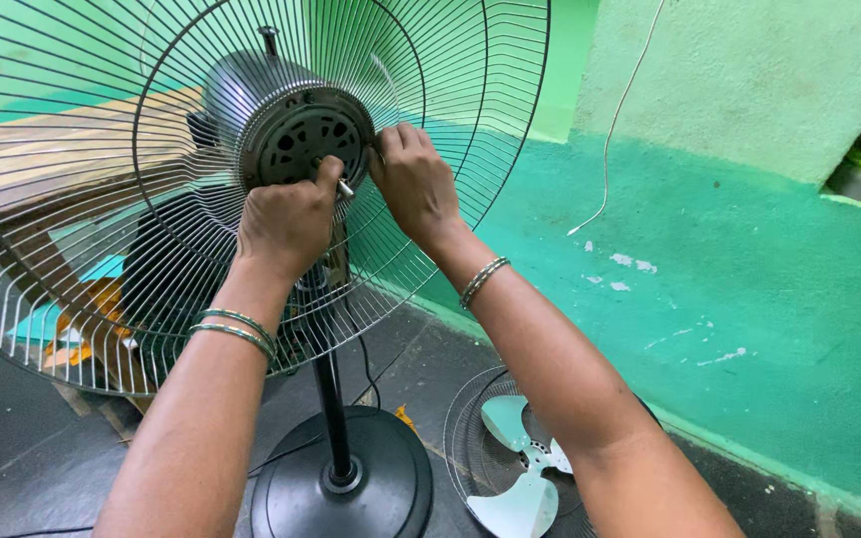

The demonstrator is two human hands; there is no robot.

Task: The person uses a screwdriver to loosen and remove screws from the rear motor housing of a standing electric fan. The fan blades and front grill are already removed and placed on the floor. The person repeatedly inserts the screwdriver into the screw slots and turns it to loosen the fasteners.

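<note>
A pedestal fan stands before me with its blade off. Its rear wire guard [72, 149] is on the round grey motor housing [291, 125]. My left hand [286, 224] is against the motor face, thumb up by the short metal shaft [345, 187]. My right hand [413, 184] rests on the guard's inner ring at the motor's right edge, fingers curled on it. Both wrists wear green and silver bangles. Whether either hand grips a small part is hidden.
The fan's black pole [331, 408] rises from a round black base [346, 488] on the dark floor. A pale blade [515, 468] lies in the front guard [470, 418] on the floor at right. A green wall [729, 269] with a hanging white wire [615, 130] is close on the right.
</note>
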